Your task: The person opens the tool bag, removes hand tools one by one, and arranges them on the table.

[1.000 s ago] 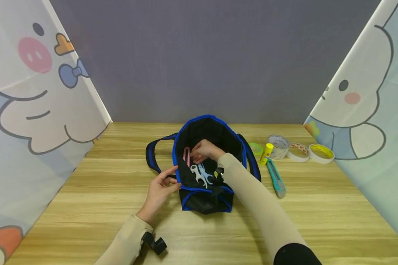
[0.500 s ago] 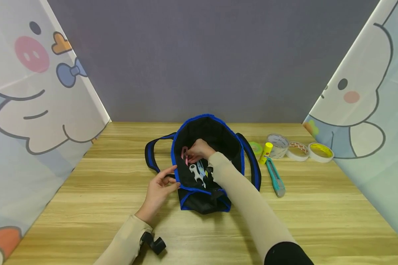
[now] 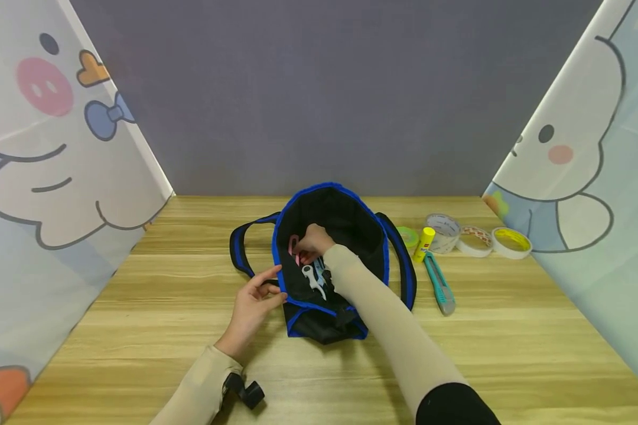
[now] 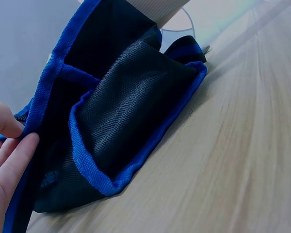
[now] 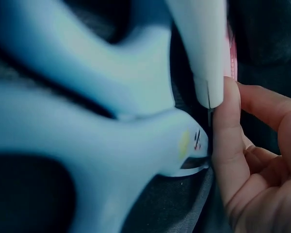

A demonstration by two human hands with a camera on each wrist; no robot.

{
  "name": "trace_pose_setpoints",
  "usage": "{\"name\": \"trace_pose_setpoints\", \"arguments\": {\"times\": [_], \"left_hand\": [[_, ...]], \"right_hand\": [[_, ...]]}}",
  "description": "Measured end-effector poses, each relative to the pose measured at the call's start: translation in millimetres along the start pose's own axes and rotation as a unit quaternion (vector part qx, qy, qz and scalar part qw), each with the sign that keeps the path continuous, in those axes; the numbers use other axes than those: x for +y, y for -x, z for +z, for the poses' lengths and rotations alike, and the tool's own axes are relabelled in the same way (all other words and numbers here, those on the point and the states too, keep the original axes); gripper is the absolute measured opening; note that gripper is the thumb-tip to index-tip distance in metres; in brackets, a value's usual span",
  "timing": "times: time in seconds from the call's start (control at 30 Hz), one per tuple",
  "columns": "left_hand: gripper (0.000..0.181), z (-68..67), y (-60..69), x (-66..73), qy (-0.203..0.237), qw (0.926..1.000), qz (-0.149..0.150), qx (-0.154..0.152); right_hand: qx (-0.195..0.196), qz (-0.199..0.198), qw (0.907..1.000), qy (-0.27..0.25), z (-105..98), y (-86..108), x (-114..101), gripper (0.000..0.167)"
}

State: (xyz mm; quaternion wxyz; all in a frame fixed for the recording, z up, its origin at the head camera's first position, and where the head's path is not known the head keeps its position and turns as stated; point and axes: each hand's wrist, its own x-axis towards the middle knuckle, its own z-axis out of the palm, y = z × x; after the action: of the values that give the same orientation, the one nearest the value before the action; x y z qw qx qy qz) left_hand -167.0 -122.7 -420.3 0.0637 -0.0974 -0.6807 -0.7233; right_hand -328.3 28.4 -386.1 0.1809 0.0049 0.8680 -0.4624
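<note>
A black fabric bag with blue edging (image 3: 326,321) stands upright on the table, its mouth facing me. My left hand (image 3: 251,310) pinches the left part of its rim; the left wrist view shows thumb and fingers on the blue trim (image 4: 43,92). Inside the bag, my right hand (image 3: 315,239) pinches a slim pink tool, which looks like a utility knife (image 3: 293,242), mostly hidden behind the fingertips in the right wrist view. Blue scissors (image 5: 116,97) and a white tool (image 3: 313,282) with a rounded head lie close beside that hand.
Right of the bag are a green tape roll (image 3: 407,236), a yellow glue stick (image 3: 424,244), a teal utility knife (image 3: 440,284) and several other tape rolls (image 3: 443,233). Bag straps (image 3: 238,251) spread on both sides. A grey panel (image 3: 329,94) closes the back.
My right hand has moved a little left inside the bag, onto the pink utility knife. The left hand stays on the rim, and the whole head view has shifted slightly.
</note>
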Motion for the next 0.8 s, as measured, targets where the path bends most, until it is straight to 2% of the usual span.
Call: {"name": "trace_pose_setpoints", "arguments": {"times": [0.17,0.4,0.63,0.8], "left_hand": [[0.057,-0.6,-0.3,1.5,-0.003,1.0000,-0.002,0.001],[0.058,-0.4,-0.7,1.4,-0.001,1.0000,-0.002,-0.001],[0.057,-0.2,-0.7,1.1,-0.001,1.0000,0.003,-0.001],[0.057,0.4,-0.5,0.9,0.005,1.0000,0.008,0.001]], "right_hand": [[-0.003,0.002,0.9999,0.012,1,-1.8,-1,0.023],[-0.023,0.010,0.9984,-0.051,-4,1.2,5,0.019],[-0.051,-0.012,0.9942,-0.094,-10,2.1,9,0.019],[-0.045,-0.023,0.9916,-0.119,-16,1.5,11,0.019]]}}
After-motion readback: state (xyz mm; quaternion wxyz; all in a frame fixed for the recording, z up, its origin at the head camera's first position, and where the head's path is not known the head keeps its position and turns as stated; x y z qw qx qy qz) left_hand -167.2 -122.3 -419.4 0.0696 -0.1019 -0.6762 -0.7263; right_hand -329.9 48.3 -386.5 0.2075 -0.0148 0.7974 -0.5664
